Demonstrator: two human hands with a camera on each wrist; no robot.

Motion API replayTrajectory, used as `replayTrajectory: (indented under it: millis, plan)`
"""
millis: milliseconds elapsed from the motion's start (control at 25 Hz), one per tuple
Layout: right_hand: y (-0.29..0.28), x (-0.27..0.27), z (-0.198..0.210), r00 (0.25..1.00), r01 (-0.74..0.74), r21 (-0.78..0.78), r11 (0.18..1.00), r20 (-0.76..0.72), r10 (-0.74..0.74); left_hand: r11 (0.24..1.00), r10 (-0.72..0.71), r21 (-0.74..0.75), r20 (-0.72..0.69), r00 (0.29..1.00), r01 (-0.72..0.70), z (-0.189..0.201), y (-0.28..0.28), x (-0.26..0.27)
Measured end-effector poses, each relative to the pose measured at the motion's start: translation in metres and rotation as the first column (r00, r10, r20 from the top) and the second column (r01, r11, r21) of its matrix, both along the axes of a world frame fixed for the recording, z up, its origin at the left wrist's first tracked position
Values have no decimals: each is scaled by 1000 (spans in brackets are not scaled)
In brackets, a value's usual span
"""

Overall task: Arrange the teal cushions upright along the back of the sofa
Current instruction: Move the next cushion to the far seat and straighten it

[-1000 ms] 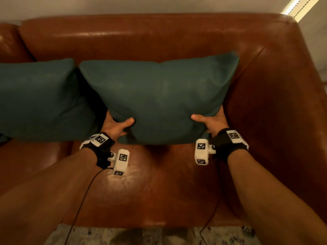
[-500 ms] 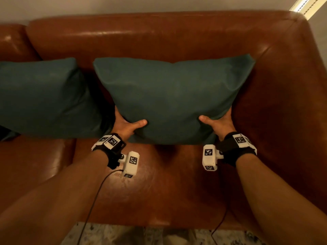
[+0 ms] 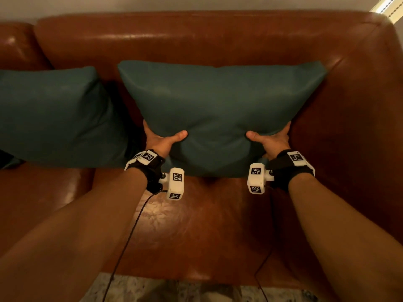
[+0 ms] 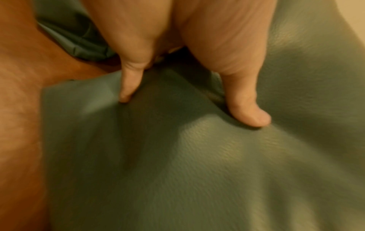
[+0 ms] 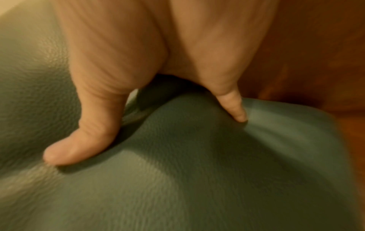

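Note:
A teal cushion (image 3: 218,110) stands upright against the brown leather sofa back (image 3: 196,40), its top right corner at the right armrest. My left hand (image 3: 161,140) grips its lower left edge, thumb on the front face and fingers behind. My right hand (image 3: 270,139) grips the lower right edge the same way. In the left wrist view the thumb and a finger of the left hand (image 4: 177,93) pinch the cushion (image 4: 197,156). In the right wrist view the right hand (image 5: 158,93) pinches a fold of the cushion (image 5: 177,171). A second teal cushion (image 3: 54,118) leans on the sofa back at the left.
The sofa seat (image 3: 196,225) lies bare below the held cushion. The right armrest (image 3: 359,127) closes in the cushion's right side. A patterned rug (image 3: 174,290) shows at the sofa's front edge. Thin cables hang from both wrist cameras.
The held cushion has moved to the right and back, toward the right armrest, and a gap has opened between it and the left cushion. Both hands kept their grip.

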State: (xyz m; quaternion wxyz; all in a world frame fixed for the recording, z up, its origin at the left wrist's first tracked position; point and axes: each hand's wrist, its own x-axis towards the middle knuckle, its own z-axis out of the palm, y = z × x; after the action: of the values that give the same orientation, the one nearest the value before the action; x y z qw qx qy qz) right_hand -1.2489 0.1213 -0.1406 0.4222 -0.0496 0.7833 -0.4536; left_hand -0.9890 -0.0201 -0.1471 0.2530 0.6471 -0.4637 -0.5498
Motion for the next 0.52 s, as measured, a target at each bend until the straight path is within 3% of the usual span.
replayTrajectory:
  millis: [120,200,320,520]
  plan:
    - [9,21,15,995,90,80,993,-45,-86,993,119,-17,42,992,-118,4,24,-5]
    - [22,46,13,977,203,101,974,50,-209,962,221,162,-5,975,-217,-2,53,-10]
    - [25,66,6,886,335,50,941,323,-333,849,320,492,-191,928,-191,-10,68,-26]
    - [9,54,18,885,309,14,951,360,-294,831,382,513,-244,891,-216,4,51,-44]
